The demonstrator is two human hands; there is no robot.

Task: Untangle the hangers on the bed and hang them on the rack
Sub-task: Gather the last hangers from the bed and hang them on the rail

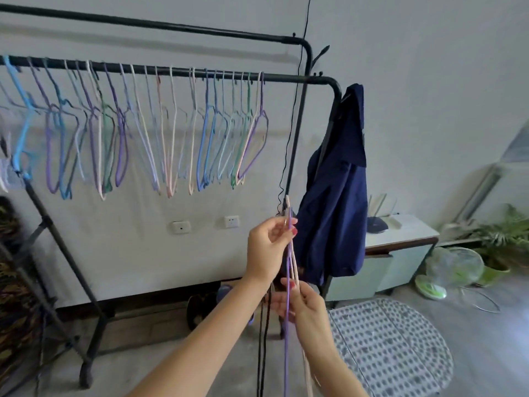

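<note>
I hold a purple hanger [287,333] and a pale pink hanger [294,263] edge-on, upright, in front of me. My left hand [267,249] pinches them near the top, close to the hooks. My right hand [303,303] grips them lower down. The black clothes rack [171,72] stands ahead, its lower rail carrying several pastel hangers [143,130] in a row. The held hangers are below and to the right of that row, near the rack's right post. The bed is not in view.
A navy jacket [339,181] hangs on the rack's right end. A white cabinet [400,247] stands at right, with a fan [452,267] and potted plant [503,242] beyond. A dotted round mat [395,345] lies on the floor. A black cable [297,110] dangles by the post.
</note>
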